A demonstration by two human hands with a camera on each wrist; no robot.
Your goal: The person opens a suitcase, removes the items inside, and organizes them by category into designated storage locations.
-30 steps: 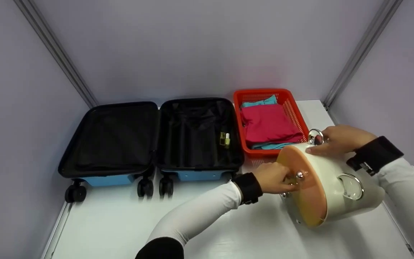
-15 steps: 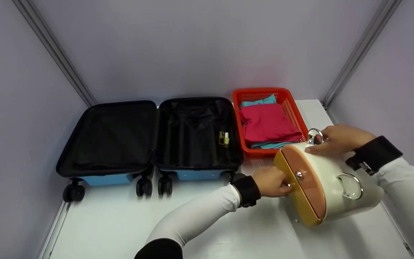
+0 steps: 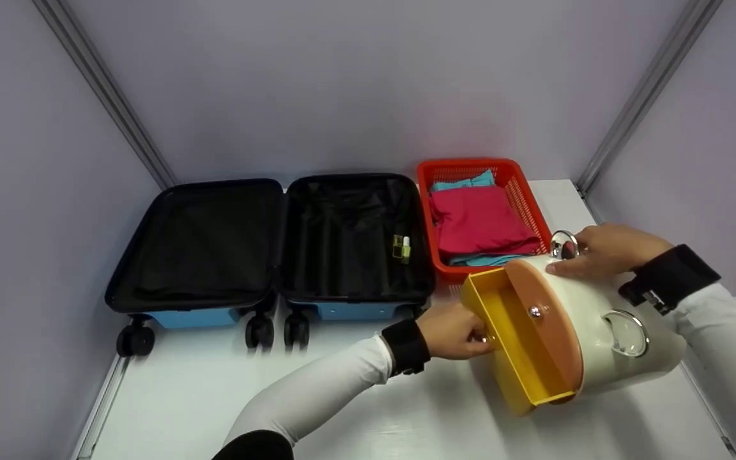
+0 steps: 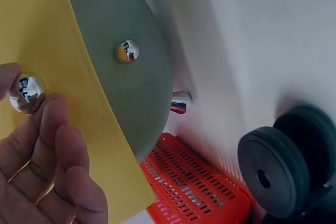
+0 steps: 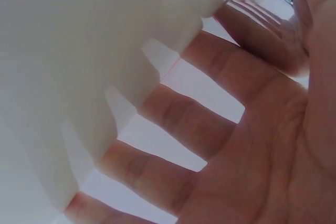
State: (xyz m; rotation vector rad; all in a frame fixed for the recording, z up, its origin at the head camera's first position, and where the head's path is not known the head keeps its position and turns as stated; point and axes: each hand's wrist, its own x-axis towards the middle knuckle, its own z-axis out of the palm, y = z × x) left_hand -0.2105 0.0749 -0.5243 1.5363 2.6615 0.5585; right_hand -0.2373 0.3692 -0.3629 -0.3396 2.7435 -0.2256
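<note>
A cream rounded box with drawers (image 3: 604, 319) stands on the white surface at the right in the head view. Its yellow drawer (image 3: 512, 326) is pulled partly out toward the left, and its inside shows bare yellow walls. My left hand (image 3: 451, 329) pinches the round silver knob (image 4: 27, 94) on that drawer's front. The orange drawer (image 3: 553, 326) and the green drawer (image 4: 140, 95) stay pushed in. My right hand (image 3: 617, 249) rests on the cream body near a chrome ring (image 3: 563, 234); in the right wrist view its straight, spread fingers touch the cream side.
Behind the box, a red basket (image 3: 429, 223) holds folded pink (image 3: 480, 220) and turquoise cloths. Left of it, a blue suitcase (image 3: 355, 311) lies open with black lining; a small yellow bottle (image 3: 406, 249) lies inside. Grey walls stand around the surface.
My left hand has moved left, drawing the yellow drawer out from flush to well open. The right hand has kept its place on the box.
</note>
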